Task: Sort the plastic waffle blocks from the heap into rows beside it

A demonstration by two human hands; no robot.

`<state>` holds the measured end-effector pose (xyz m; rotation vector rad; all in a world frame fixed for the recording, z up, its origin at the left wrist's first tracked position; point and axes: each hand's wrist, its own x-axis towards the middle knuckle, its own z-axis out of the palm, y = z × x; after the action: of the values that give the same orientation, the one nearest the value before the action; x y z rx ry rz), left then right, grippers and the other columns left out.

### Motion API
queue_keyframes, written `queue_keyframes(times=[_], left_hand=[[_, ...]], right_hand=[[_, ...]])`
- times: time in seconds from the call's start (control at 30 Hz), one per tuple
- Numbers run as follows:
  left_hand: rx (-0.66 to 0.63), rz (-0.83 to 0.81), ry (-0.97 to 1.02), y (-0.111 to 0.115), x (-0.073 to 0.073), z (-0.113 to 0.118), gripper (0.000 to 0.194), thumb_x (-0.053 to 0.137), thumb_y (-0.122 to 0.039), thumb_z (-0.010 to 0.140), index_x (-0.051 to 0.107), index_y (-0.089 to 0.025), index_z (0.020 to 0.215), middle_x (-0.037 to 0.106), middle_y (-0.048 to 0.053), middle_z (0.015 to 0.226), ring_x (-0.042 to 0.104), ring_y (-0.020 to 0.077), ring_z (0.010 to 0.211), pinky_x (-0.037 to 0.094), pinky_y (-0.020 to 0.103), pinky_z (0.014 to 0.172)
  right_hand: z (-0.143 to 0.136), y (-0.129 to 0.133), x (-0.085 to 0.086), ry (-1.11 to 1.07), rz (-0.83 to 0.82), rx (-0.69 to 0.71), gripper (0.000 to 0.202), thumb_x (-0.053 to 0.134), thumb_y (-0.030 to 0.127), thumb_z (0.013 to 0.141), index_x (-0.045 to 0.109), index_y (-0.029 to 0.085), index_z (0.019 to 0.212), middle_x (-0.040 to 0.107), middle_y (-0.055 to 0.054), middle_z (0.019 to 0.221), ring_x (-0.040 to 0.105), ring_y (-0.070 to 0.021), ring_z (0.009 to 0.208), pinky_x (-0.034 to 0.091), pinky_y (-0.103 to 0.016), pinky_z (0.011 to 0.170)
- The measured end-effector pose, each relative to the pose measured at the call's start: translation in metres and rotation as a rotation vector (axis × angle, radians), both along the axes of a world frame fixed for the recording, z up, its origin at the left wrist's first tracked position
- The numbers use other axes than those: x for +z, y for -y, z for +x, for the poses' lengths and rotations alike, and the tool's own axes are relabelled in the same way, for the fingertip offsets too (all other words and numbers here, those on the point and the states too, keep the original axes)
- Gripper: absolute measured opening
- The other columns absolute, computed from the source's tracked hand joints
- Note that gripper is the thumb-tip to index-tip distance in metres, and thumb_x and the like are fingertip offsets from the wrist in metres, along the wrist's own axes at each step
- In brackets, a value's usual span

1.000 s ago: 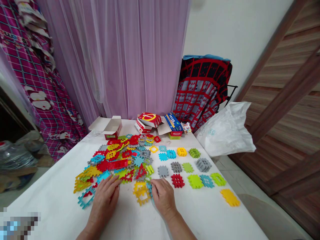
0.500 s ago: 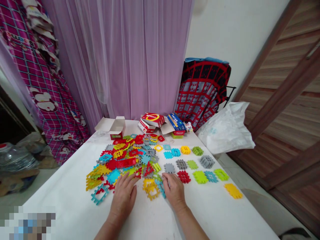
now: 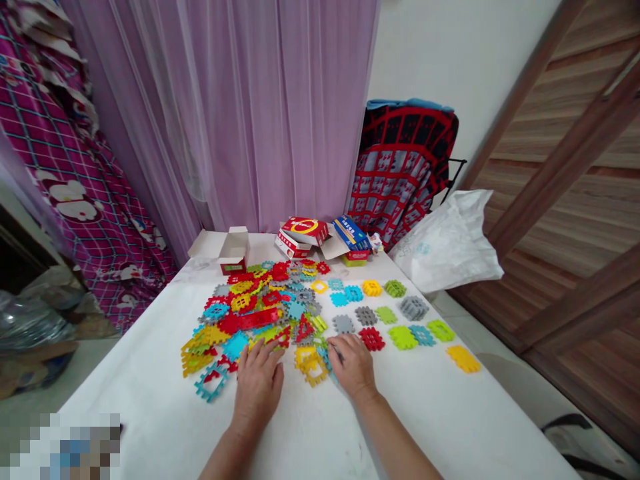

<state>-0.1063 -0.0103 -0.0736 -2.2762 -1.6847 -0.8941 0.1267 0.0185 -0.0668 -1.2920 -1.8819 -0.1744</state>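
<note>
My left hand (image 3: 260,379) lies palm down at the front edge of a heap of colourful interlocking plastic tiles (image 3: 245,323), fingers stretched and a little apart. Its fingertips are by a flat blue tile (image 3: 235,345) and hold nothing I can see. My right hand (image 3: 354,364) is curled, thumb and fingers close together, beside a mostly covered blue tile (image 3: 324,357). Whatever may be in its fingers is hidden. Between the hands lie yellow frame tiles (image 3: 311,365). A red tile (image 3: 371,339) sits just beyond the right hand, and a blue frame tile (image 3: 211,383) left of the left hand.
Sorted tile groups, including grey (image 3: 414,308), green (image 3: 403,337) and yellow (image 3: 463,359), spread across the right of the white table (image 3: 150,407). An open box (image 3: 234,252), red boxes (image 3: 305,231) and a blue box (image 3: 352,232) stand behind. A white plastic bag (image 3: 450,243) is at the right edge.
The camera view has shifted slightly. My right hand's fingers have moved a little over the blue tile, covering more of it. My left hand stays spread by the heap.
</note>
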Motion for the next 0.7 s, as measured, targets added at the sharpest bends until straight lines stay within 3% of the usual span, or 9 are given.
queue_keyframes(times=[0.2, 0.37, 0.53, 0.7], left_hand=[[0.117, -0.017, -0.040, 0.002, -0.001, 0.002, 0.036, 0.049, -0.017, 0.086, 0.067, -0.027, 0.116, 0.069, 0.007, 0.125, 0.054, 0.0329, 0.124, 0.031, 0.061, 0.108], [0.209, -0.105, -0.059, 0.002, 0.007, 0.001, 0.036, 0.046, -0.015, 0.088, 0.068, -0.026, 0.115, 0.063, 0.009, 0.134, 0.051, 0.0296, 0.129, 0.029, 0.057, 0.111], [0.330, -0.208, -0.096, 0.000, 0.025, -0.012, 0.034, 0.051, -0.029, 0.089, 0.067, -0.024, 0.119, 0.064, 0.011, 0.132, 0.052, 0.0320, 0.127, 0.021, 0.062, 0.113], [0.400, -0.381, -0.192, -0.013, 0.054, -0.007, 0.040, 0.056, -0.033, 0.083, 0.067, -0.025, 0.121, 0.064, 0.013, 0.128, 0.054, 0.0330, 0.121, 0.021, 0.064, 0.111]], right_hand=[[0.000, -0.001, 0.000, -0.063, 0.010, 0.068, 0.022, 0.048, 0.016, 0.090, 0.069, 0.022, 0.093, 0.071, -0.004, 0.087, 0.061, -0.0182, 0.082, 0.046, -0.031, 0.077], [-0.014, -0.017, 0.007, -0.145, 0.055, 0.100, 0.023, 0.048, 0.014, 0.090, 0.069, 0.021, 0.095, 0.072, -0.004, 0.089, 0.063, -0.0179, 0.084, 0.048, -0.032, 0.078], [-0.025, -0.024, 0.010, -0.200, 0.053, 0.183, 0.023, 0.048, 0.014, 0.090, 0.069, 0.021, 0.096, 0.072, -0.004, 0.089, 0.064, -0.0172, 0.084, 0.050, -0.031, 0.079], [-0.021, -0.020, 0.002, -0.247, 0.024, 0.209, 0.023, 0.049, 0.013, 0.089, 0.069, 0.021, 0.095, 0.072, -0.004, 0.087, 0.065, -0.0169, 0.083, 0.052, -0.030, 0.077]])
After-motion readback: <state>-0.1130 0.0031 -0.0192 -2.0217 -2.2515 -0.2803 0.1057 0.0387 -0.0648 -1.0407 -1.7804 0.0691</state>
